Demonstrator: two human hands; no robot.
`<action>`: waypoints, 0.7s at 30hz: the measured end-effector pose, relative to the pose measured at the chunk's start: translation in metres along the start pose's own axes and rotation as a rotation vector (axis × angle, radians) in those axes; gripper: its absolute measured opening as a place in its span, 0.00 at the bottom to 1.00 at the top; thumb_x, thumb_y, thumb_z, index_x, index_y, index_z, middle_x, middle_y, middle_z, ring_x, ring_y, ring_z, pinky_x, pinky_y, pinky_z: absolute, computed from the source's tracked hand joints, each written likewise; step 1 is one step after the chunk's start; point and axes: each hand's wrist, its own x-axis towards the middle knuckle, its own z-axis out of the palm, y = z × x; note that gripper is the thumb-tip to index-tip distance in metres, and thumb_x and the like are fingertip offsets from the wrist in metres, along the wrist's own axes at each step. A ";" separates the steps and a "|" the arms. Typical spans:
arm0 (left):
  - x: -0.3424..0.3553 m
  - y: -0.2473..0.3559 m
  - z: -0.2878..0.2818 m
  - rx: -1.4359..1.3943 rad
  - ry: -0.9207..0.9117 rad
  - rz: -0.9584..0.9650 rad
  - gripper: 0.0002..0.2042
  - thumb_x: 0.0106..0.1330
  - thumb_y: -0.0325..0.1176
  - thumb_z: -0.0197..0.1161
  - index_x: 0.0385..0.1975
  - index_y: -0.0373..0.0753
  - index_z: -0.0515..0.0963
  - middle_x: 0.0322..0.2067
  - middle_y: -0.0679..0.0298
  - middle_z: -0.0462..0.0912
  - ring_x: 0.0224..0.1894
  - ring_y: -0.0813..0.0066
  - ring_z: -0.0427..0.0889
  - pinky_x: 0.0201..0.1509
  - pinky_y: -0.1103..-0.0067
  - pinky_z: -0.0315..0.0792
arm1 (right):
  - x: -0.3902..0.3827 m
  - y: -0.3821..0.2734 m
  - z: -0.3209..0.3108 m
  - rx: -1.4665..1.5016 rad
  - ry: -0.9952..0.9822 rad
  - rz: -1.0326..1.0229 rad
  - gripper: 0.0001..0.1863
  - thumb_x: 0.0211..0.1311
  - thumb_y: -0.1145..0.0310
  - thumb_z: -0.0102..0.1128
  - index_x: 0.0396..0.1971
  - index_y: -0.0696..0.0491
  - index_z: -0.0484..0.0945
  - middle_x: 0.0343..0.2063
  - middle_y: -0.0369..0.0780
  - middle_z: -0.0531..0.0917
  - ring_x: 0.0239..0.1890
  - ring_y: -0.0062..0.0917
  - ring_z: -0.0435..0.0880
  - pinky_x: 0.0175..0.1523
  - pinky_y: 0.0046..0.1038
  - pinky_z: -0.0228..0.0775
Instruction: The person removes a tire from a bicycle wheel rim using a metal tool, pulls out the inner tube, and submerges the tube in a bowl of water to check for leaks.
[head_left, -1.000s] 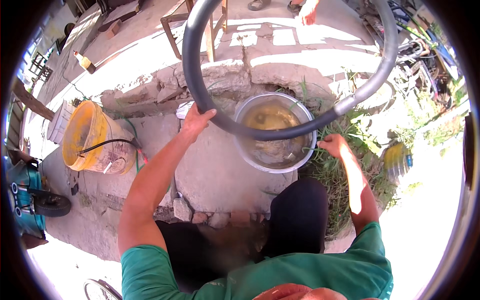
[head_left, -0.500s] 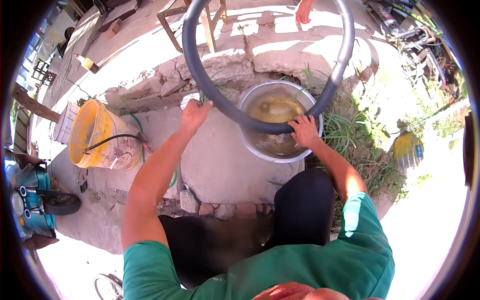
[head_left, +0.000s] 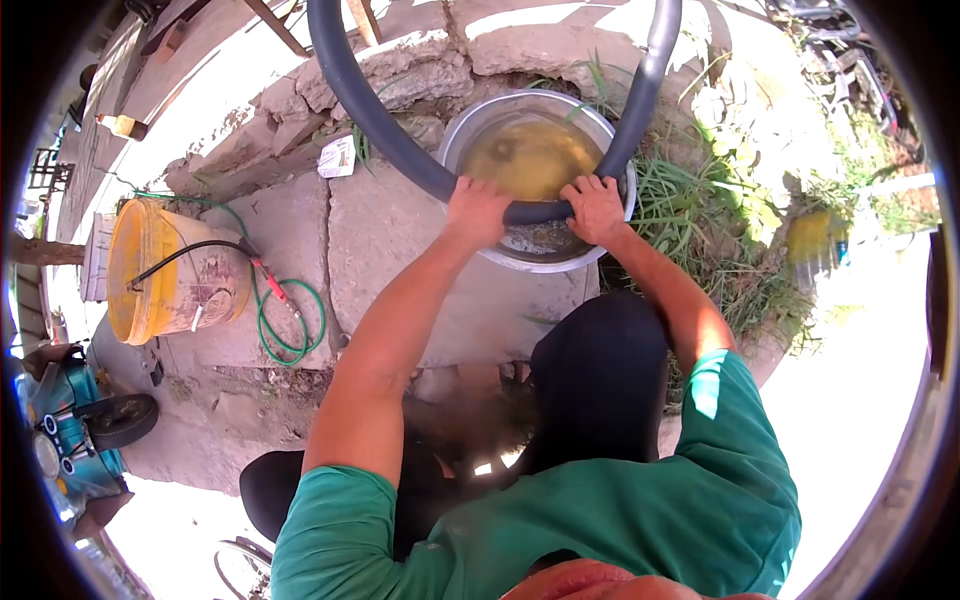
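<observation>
A dark, inflated inner tube (head_left: 365,105) loops up past the far edge of the view. Its near stretch dips into a round metal basin (head_left: 541,265) of murky yellowish water (head_left: 540,150). My left hand (head_left: 477,212) is closed over the tube at the basin's near left side. On the near right side, my right hand (head_left: 597,210) grips the same tube, its fingers curled over the top. Between my hands a short length of tube lies at the water; how deep it sits I cannot tell.
Left stands a yellow-stained bucket (head_left: 205,285) with a black hose over its rim and a green hose (head_left: 262,320) beside it. A white packet (head_left: 337,157) lies on the slab. Broken concrete (head_left: 420,75) edges the far side; grass (head_left: 680,210) grows to the right. A teal vehicle (head_left: 80,420) stands lower left.
My left hand has moved right from beside the packet onto the tube. The view has shifted, and the other person's hand at the far side is out of sight.
</observation>
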 end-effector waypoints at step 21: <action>0.047 -0.013 0.014 0.368 -0.338 -0.082 0.15 0.68 0.40 0.59 0.49 0.50 0.90 0.49 0.60 0.91 0.57 0.64 0.87 0.66 0.62 0.61 | 0.024 0.018 0.015 0.034 0.035 -0.127 0.20 0.58 0.67 0.66 0.53 0.44 0.82 0.46 0.37 0.83 0.54 0.31 0.80 0.56 0.39 0.62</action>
